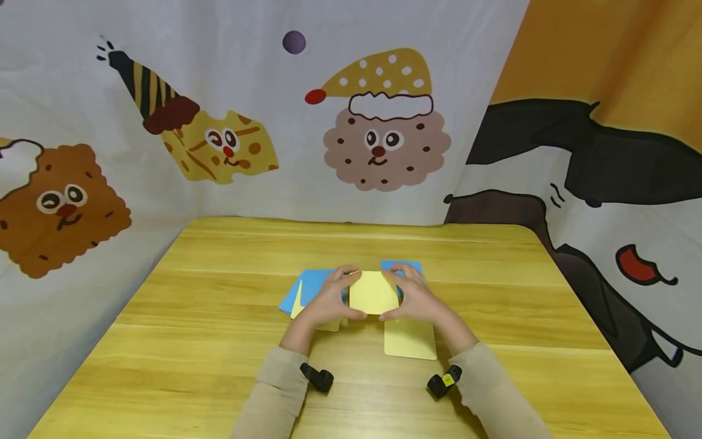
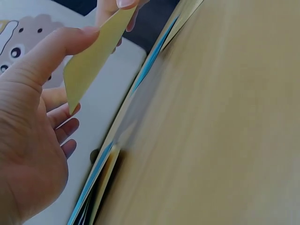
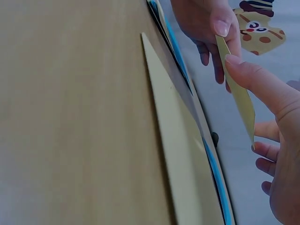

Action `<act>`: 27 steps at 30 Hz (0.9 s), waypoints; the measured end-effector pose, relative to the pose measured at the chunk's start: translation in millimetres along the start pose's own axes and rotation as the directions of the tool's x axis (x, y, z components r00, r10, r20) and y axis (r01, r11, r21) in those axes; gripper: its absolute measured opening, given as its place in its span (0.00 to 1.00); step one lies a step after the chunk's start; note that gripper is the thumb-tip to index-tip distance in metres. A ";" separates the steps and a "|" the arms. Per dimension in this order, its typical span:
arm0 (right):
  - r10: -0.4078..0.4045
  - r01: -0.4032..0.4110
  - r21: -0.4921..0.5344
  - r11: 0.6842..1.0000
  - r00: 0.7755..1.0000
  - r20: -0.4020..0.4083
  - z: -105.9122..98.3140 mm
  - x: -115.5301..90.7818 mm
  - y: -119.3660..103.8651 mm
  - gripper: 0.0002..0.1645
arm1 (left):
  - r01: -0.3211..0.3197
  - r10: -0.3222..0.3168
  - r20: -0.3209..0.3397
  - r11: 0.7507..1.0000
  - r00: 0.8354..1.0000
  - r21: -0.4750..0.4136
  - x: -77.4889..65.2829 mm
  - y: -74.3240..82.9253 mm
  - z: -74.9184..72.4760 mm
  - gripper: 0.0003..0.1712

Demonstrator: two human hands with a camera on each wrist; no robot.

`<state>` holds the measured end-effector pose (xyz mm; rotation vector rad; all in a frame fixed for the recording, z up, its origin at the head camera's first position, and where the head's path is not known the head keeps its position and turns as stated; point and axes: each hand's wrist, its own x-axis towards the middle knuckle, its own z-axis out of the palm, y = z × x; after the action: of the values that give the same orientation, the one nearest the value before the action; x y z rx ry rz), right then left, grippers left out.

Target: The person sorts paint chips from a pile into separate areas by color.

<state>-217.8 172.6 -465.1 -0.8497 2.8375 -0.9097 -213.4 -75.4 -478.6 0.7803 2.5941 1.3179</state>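
Wood-grained tabletop — above it, left hand and right hand pinch a thin yellow card; round-cornered blue cards and other yellow cards lie nearby.

Head view bright, even; held card well lit, pale sheen on near table. Wrist views dimmer, table grain soft; dark shadow edges the lying card in the right one.

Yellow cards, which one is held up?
The yellow card gripped between the left hand and right hand; the other yellow cards lie on the table.
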 end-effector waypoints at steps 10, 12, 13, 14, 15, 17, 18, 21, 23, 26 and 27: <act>0.010 -0.010 0.024 1.000 1.000 -0.011 -3.7 -28.9 2.9 0.65 | -0.025 0.024 0.059 1.000 0.998 0.006 -0.4 13.2 15.1 0.59; 0.007 -0.007 0.015 1.000 1.000 -0.014 -4.2 -33.6 3.3 0.65 | -0.031 0.029 0.075 0.999 0.997 0.030 -0.7 14.9 17.2 0.59; 0.006 -0.006 0.012 1.000 1.000 -0.017 -4.5 -35.9 3.4 0.65 | -0.034 0.031 0.082 0.999 0.996 0.040 -1.0 16.0 18.0 0.60; 0.003 -0.002 0.002 1.000 1.000 -0.018 -4.9 -38.2 3.7 0.66 | -0.036 0.031 0.092 0.998 0.995 0.046 -1.3 17.0 19.0 0.60; 0.001 -0.001 -0.005 1.000 1.000 -0.018 -5.2 -40.5 4.1 0.66 | -0.034 0.029 0.102 0.998 0.994 0.050 -1.6 17.7 20.2 0.60; 0.002 -0.002 -0.012 1.000 1.000 -0.016 -5.7 -45.1 4.7 0.66 | -0.031 0.023 0.123 0.998 0.992 0.061 -2.6 19.3 22.6 0.61; 0.005 -0.005 -0.013 1.000 1.000 -0.013 -6.2 -47.6 4.6 0.66 | -0.029 0.020 0.133 0.998 0.991 0.064 -3.1 20.2 23.9 0.61; 0.009 -0.009 -0.019 1.000 1.000 -0.009 -6.7 -55.0 5.0 0.66 | -0.031 0.018 0.157 0.996 0.987 0.078 -4.1 21.7 28.6 0.62; 0.016 -0.016 -0.020 1.000 1.000 -0.008 -6.9 -60.1 5.3 0.67 | -0.037 0.020 0.171 0.995 0.985 0.092 -4.5 22.6 31.8 0.62; 0.025 -0.026 -0.040 0.999 1.000 -0.010 -6.7 -66.9 5.7 0.67 | -0.056 0.037 0.186 0.994 0.982 0.096 -4.7 24.8 35.9 0.62; 0.030 -0.031 -0.047 0.998 0.999 -0.009 -6.6 -68.9 5.9 0.67 | -0.060 0.040 0.193 0.993 0.980 0.102 -4.6 25.7 37.0 0.61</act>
<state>-163.5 215.5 -471.3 -0.8067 2.8819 -0.8482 -187.1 -38.7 -481.7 0.9453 2.5246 1.0648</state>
